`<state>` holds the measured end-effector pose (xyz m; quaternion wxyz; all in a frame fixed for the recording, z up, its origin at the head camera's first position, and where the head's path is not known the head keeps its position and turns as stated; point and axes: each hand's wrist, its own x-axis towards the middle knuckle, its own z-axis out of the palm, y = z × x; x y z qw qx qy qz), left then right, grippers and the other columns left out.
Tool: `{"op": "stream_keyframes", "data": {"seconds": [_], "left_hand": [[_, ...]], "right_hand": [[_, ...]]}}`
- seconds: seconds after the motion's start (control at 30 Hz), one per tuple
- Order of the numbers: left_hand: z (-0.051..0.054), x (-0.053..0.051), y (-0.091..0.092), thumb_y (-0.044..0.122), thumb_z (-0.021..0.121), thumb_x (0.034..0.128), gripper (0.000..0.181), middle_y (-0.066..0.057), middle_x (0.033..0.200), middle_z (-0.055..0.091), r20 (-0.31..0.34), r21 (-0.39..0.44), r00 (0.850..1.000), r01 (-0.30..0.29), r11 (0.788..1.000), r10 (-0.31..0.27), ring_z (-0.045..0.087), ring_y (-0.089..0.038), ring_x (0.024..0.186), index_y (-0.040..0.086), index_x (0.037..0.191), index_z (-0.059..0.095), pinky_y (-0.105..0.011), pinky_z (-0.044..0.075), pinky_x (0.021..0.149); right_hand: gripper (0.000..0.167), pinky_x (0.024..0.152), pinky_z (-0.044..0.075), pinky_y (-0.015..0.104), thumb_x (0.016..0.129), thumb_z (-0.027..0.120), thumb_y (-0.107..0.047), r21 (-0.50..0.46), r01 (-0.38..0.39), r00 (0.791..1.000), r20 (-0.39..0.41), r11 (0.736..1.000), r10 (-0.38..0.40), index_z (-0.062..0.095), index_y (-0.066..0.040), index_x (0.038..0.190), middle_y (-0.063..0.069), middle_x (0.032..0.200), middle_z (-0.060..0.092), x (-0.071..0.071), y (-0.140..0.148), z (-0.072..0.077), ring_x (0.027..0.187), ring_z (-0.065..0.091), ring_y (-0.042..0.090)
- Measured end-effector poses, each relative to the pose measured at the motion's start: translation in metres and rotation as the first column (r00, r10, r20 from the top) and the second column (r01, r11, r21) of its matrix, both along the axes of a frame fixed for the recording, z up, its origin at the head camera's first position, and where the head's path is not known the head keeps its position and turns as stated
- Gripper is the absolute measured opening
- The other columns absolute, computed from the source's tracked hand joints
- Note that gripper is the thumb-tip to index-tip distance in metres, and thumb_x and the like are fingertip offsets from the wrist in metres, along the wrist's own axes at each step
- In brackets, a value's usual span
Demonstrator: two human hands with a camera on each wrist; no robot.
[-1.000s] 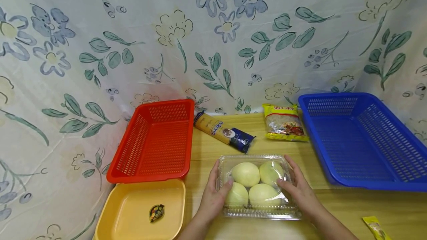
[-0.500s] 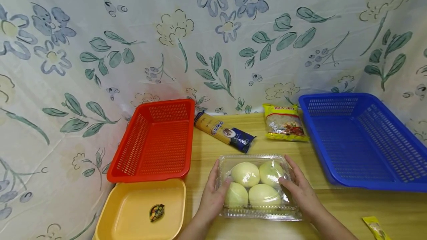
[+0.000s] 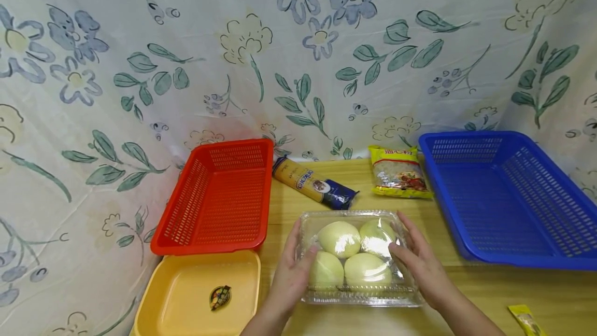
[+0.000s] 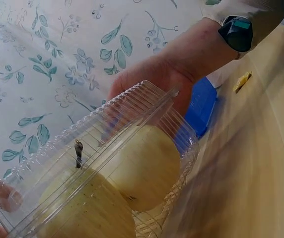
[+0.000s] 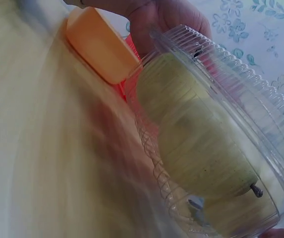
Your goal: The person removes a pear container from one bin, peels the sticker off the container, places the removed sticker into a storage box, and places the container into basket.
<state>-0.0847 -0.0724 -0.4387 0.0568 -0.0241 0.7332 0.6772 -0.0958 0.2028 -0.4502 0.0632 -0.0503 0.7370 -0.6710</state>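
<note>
Between both hands is a clear plastic clamshell box [image 3: 359, 297] with several pale yellow-green pears [image 3: 339, 239] inside. My left hand [image 3: 290, 269] grips its left side, thumb on the lid. On the opposite side my right hand [image 3: 422, 266] holds it the same way, its thumb over the lid's edge. The lid is down. In the left wrist view, dark stems show on the pears [image 4: 147, 168] through the ridged plastic wall. The right wrist view has the box [image 5: 167, 183] apparently held just off the wooden table [image 5: 47, 148].
Left stand a red basket [image 3: 233, 206] and a yellow tub [image 3: 186, 294] with a small round dark packet [image 3: 219, 297] in it. Behind the box lie a pasta packet [image 3: 312, 183] and a yellow noodle bag [image 3: 398, 172]. Right are a blue basket [image 3: 508, 211] and a small yellow sachet [image 3: 526, 319].
Both hands and the box of pears have shifted slightly left and upward in the head view, and the box looks a little larger. The baskets and packets stay in place.
</note>
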Motion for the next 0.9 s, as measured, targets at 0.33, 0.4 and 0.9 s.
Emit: {"op": "stream_keyframes", "data": {"seconds": [0.33, 0.4, 0.9], "left_hand": [[0.03, -0.002, -0.021, 0.026, 0.055, 0.1052, 0.069, -0.012, 0.173, 0.009, -0.056, 0.03, 0.998, 0.033, 0.999, -0.031, 0.002, -0.039, 0.159, 0.035, 0.163, 0.019, -0.067, -0.003, 0.122], [0.037, -0.002, -0.027, 0.024, 0.054, 0.106, 0.068, -0.007, 0.173, 0.007, -0.059, 0.03, 0.998, 0.034, 0.999, -0.033, 0.0, -0.036, 0.16, 0.035, 0.163, 0.019, -0.065, -0.003, 0.123], [0.066, -0.011, -0.096, 0.028, 0.051, 0.1075, 0.069, 0.003, 0.172, 0.012, -0.091, 0.058, 0.992, 0.088, 0.994, -0.083, 0.011, -0.024, 0.16, 0.029, 0.165, 0.013, -0.047, 0.019, 0.126]], "right_hand": [[0.079, 0.124, 0.006, 0.064, 0.104, 0.054, -0.014, -0.026, -0.024, 0.999, -0.047, 0.999, 0.023, 0.005, -0.024, 0.166, 0.025, 0.17, 0.006, -0.002, -0.019, 0.033, 0.156, -0.003, 0.047], [0.079, 0.124, 0.005, 0.063, 0.104, 0.055, -0.013, -0.025, -0.029, 0.998, -0.063, 0.999, 0.028, 0.006, -0.022, 0.166, 0.023, 0.171, 0.003, -0.003, -0.025, 0.04, 0.157, -0.004, 0.047], [0.083, 0.122, 0.001, 0.071, 0.102, 0.059, -0.024, 0.094, -0.063, 0.997, -0.037, 0.994, 0.067, 0.006, -0.028, 0.166, 0.01, 0.173, -0.001, -0.02, -0.084, 0.076, 0.159, -0.004, 0.041]]}}
